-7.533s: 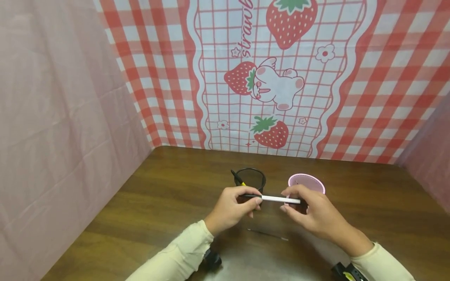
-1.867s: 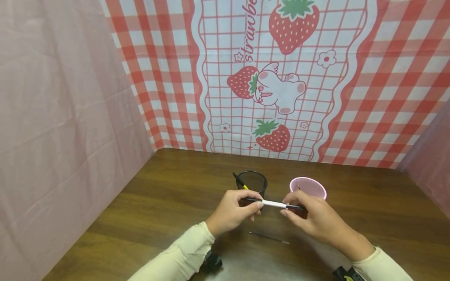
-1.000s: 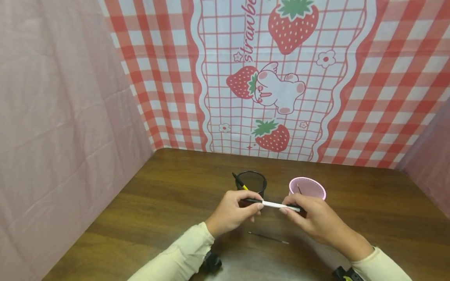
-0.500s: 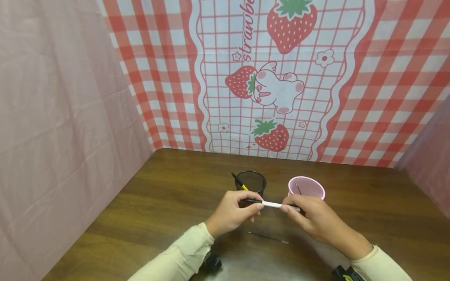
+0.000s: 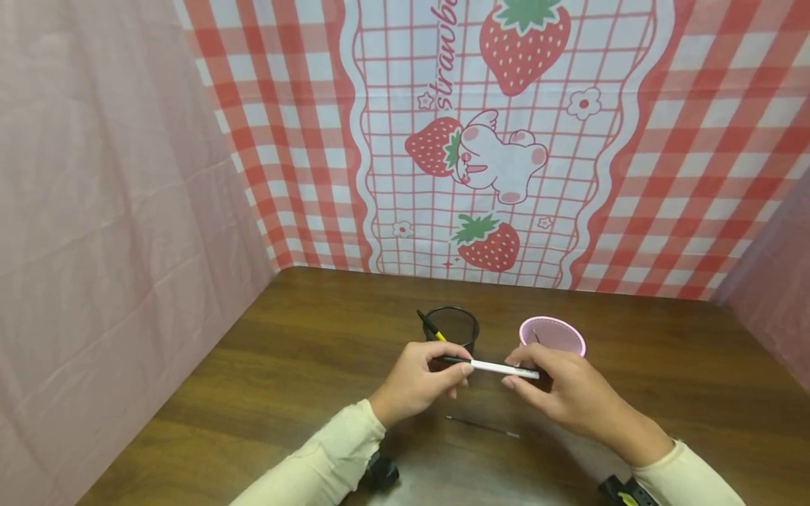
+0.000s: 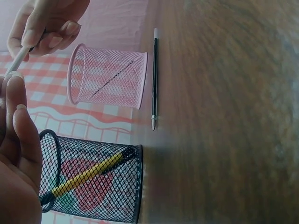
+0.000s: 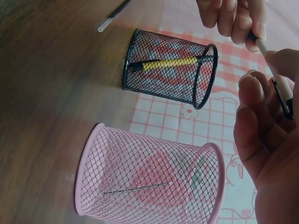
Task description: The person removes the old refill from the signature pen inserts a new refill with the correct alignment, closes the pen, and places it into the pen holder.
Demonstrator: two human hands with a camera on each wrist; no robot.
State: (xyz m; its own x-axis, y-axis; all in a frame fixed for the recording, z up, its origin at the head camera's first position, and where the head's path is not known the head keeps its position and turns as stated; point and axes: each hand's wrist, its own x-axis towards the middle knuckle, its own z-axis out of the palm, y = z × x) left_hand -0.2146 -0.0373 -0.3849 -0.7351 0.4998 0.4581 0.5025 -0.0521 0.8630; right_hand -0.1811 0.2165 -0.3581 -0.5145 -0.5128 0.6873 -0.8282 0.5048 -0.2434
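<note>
A white pen (image 5: 496,367) with a black left end is held level between both hands above the table. My left hand (image 5: 420,378) pinches its black part between thumb and fingers. My right hand (image 5: 572,390) holds the other end, with the thumb below it and the forefinger above in the head view. A black clip (image 7: 281,99) shows beside the right fingers in the right wrist view. Below the hands a thin black pen refill (image 5: 482,426) lies on the table; its metal tip shows in the left wrist view.
A black mesh pen cup (image 7: 163,91) behind the left hand holds a yellow and black pen (image 7: 170,63). A pink mesh cup (image 7: 154,140) behind the right hand holds a thin dark refill (image 6: 112,78). The brown table (image 5: 304,337) meets a checked cloth backdrop.
The right thumb has shifted off the pen's front, so more of the white barrel shows. Earlier the black clip faced the head camera; the pen has turned. Left hand, cups and refill stay put.
</note>
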